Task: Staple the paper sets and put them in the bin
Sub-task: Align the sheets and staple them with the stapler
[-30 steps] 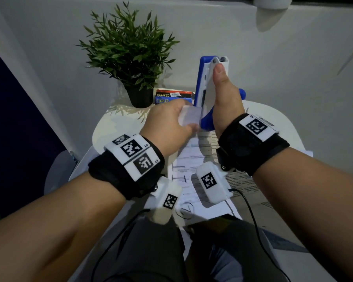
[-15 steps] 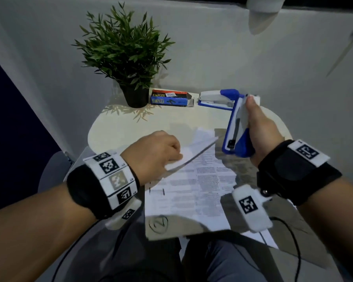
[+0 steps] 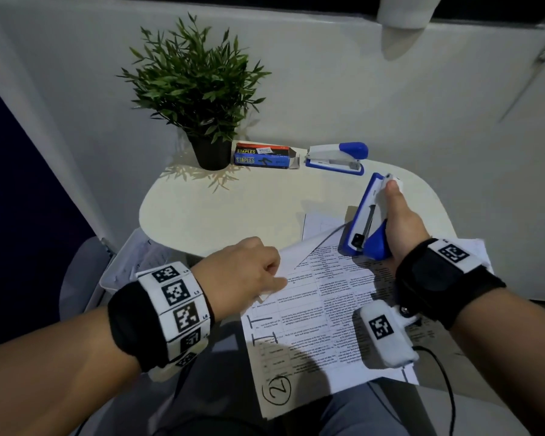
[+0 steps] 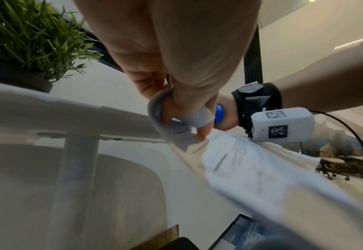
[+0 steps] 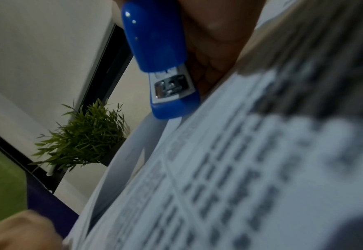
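Observation:
A printed paper set [image 3: 321, 313] marked with a circled 2 hangs over the near edge of the round white table [image 3: 233, 209]. My left hand [image 3: 249, 272] pinches its upper left corner [image 4: 176, 128], and the top sheet there is folded back. My right hand [image 3: 397, 225] grips a blue and white stapler [image 3: 367, 218], nose down at the paper's top right corner [image 5: 170, 94]. More sheets [image 3: 320, 223] lie under the set. A clear plastic bin [image 3: 129, 265] stands below the table's left edge, behind my left wrist.
At the back of the table stand a potted green plant [image 3: 199, 92], a blue box of staples [image 3: 261, 156] and a second blue and white stapler [image 3: 337, 157]. A white wall rises just behind them. My lap lies below the papers.
Both hands came down from in front of my face to the table. My right hand carried the stapler right and down to the paper. My left hand brought the pinched corner down and left.

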